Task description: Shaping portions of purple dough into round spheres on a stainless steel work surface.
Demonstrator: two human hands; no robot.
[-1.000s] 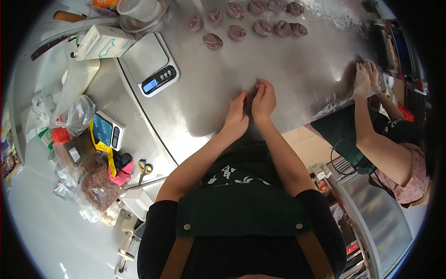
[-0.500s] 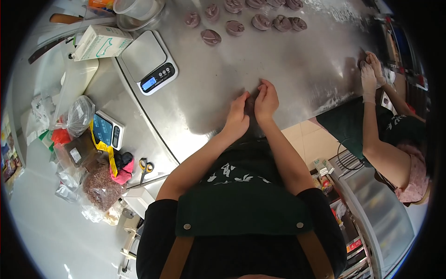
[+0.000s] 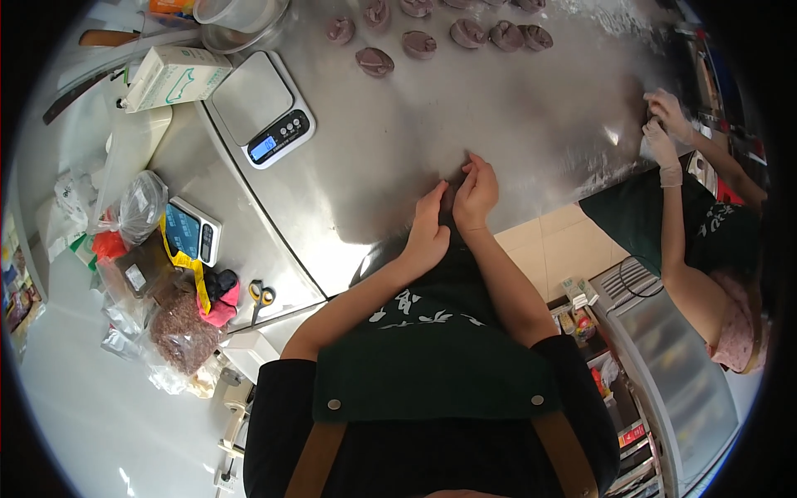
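My left hand and my right hand are cupped side by side at the near edge of the steel table, fingers curved and pressed together. A dark gap lies between them; whatever they hold is hidden. Several purple, oval dough-like pieces sit in loose rows beyond them at the top of the view. A white digital scale with a lit display stands up and left of my hands.
A co-worker's gloved hands work on something dark at the right. A carton, plastic tubs, a second scale, bags and scissors crowd the left. Shelving stands below the table at right.
Both my hands have drawn slightly nearer my body, toward the table's front edge. The co-worker's hands and arms have shifted rightward, changing their grip on the dark item.
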